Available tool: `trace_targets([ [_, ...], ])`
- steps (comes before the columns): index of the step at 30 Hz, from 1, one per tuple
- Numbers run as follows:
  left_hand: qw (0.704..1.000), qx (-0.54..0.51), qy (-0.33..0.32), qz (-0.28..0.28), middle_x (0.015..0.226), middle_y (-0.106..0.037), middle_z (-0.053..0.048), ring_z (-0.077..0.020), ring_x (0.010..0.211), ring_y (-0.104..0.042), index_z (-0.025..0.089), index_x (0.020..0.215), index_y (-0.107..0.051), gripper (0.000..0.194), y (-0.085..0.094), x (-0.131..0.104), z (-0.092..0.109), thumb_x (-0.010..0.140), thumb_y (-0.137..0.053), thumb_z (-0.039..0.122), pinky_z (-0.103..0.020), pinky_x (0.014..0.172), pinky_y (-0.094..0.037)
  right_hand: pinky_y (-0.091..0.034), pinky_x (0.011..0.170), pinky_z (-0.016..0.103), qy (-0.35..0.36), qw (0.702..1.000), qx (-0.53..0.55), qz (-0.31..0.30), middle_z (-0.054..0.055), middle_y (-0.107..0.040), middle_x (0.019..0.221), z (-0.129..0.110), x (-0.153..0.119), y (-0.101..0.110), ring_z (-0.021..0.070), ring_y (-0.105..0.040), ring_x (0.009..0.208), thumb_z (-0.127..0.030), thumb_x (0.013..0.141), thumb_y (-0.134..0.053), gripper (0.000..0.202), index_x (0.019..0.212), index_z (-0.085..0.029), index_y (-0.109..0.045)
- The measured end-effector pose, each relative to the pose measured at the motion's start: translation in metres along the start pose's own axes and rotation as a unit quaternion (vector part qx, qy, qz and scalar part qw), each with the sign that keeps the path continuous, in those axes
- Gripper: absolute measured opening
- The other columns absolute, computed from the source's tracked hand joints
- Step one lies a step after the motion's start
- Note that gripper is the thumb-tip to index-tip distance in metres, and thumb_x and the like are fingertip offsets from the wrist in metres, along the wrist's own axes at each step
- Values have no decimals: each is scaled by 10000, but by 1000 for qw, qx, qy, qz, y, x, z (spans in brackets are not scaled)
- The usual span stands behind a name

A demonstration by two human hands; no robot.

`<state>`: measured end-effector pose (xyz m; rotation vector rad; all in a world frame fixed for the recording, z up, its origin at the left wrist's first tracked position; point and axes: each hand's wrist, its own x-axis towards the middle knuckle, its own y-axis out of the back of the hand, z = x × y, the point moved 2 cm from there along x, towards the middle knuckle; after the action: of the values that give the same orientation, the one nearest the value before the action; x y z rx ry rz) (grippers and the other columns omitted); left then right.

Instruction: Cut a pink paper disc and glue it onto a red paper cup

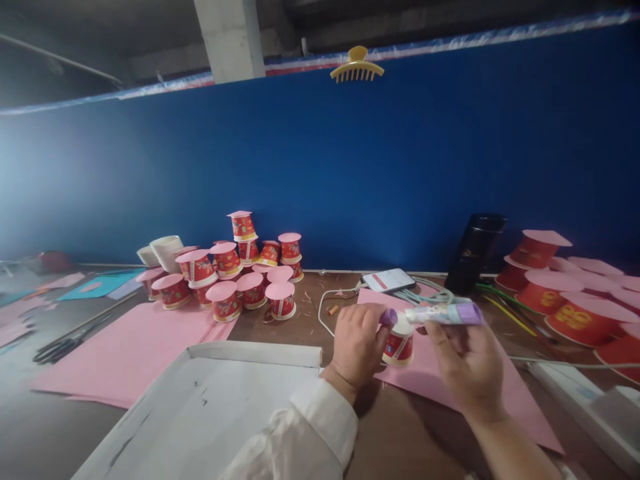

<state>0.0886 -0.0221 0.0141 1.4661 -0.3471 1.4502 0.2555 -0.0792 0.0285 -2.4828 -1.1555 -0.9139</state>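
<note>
In my right hand (473,373) is a glue stick (440,314) with a clear, printed barrel and a purple base, its white end pointing left. My left hand (356,343) is closed round a small purple cap (389,317), apart from the stick. Just below and between them, a red patterned paper cup (399,348) stands upside down with its pale bottom facing up. Under that cup and my right hand lies a sheet of pink paper (520,407).
Upside-down red cups topped with pink paper discs (223,293) crowd the left; larger ones (580,319) stand right. Behind are a phone (386,280), a cable and a black bottle (475,253). A white box lid (215,407), pink sheets (135,347) and scissors (63,348) lie left.
</note>
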Motion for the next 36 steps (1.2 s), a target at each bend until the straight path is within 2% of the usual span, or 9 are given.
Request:
trace_targets([
  [6, 998, -8, -16, -60, 1091, -760, -74, -233, 965, -687, 207, 1116, -627, 152, 4, 3, 1, 999, -549, 264, -373, 829, -512, -645, 680, 374, 54, 998, -30, -21, 84, -803, 877, -8, -2, -6, 276, -785, 764, -473, 861, -759, 277, 969, -228, -686],
  [11, 998, -17, -20, -65, 1082, -755, -82, -237, 960, -677, 192, 1133, -623, 169, 1, 1, -1, 992, -559, 260, -390, 848, -519, -643, 657, 361, 44, 997, -47, -29, 78, -804, 828, -2, -5, -7, 270, -786, 729, -434, 847, -772, 258, 969, -224, -685],
  [17, 995, -11, -9, -95, 1111, -748, -85, -238, 988, -673, 205, 1155, -626, 190, 0, 1, -1, 993, -548, 267, -401, 874, -521, -641, 661, 365, 47, 997, -65, -19, 94, -796, 883, 3, -5, -6, 267, -782, 741, -459, 832, -777, 312, 1001, -211, -692],
  [27, 995, -16, -19, -93, 1119, -752, -90, -245, 994, -676, 201, 1145, -631, 188, 1, 2, 2, 1004, -535, 281, -401, 880, -523, -639, 713, 399, 7, 998, -36, -49, 102, -791, 928, 14, -8, -5, 289, -786, 794, -514, 831, -785, 362, 1015, -219, -682],
  [33, 996, -22, -26, -86, 1102, -750, -94, -244, 979, -672, 192, 1149, -627, 196, 1, 2, 2, 1003, -530, 279, -402, 879, -526, -629, 729, 410, 10, 997, -60, -47, 103, -787, 960, 10, -9, -4, 289, -780, 813, -523, 833, -774, 374, 1032, -216, -691],
  [36, 996, -20, -28, -83, 1074, -749, -97, -239, 965, -675, 194, 1130, -629, 186, 1, 2, 3, 1004, -519, 275, -394, 872, -533, -634, 691, 387, 20, 998, -51, -43, 87, -791, 905, 4, -9, -5, 277, -779, 775, -484, 838, -778, 328, 1013, -220, -693],
])
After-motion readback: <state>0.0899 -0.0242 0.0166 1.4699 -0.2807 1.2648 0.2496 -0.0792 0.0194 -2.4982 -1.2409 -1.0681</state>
